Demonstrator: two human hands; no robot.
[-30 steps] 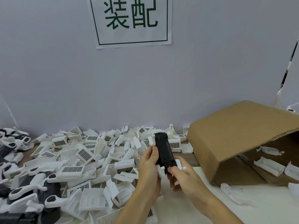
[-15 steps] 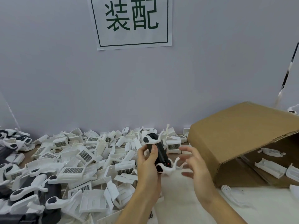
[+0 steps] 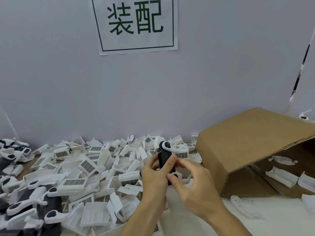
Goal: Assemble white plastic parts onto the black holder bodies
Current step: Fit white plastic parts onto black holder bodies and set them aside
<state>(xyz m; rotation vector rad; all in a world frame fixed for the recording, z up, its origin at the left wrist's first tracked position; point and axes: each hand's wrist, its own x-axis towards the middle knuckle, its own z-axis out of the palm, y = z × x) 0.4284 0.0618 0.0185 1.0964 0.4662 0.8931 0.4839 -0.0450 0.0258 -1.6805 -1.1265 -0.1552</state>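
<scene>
- At 8 o'clock, the finished pile (image 3: 25, 206): black bodies already carrying white arms, heaped at the table's left edge. By this showing a good number are done.
- From 9 toward 12 o'clock of the hands, the white parts (image 3: 88, 167) lie in a large loose heap against the wall, many with grid faces up. Plenty of stock is left, so I judge the job far from over.
- At centre, the left hand (image 3: 154, 178) wraps its curled fingers round the holder (image 3: 164, 160), which stands nearly upright above the table.
- A white arm (image 3: 167, 146) sits on the holder's top end at 12 o'clock; a second shows at its lower end beside the fingers. Whether either is fully seated I cannot tell.
- The right hand (image 3: 190, 183) pinches the holder's lower half, thumb and forefinger bent onto its face, apparently pressing a part home.
- At 3 o'clock, the box (image 3: 247, 142) lies on its side, more white pieces inside.
- At 5 o'clock, a loose arm (image 3: 238, 204) lies on the table.
</scene>
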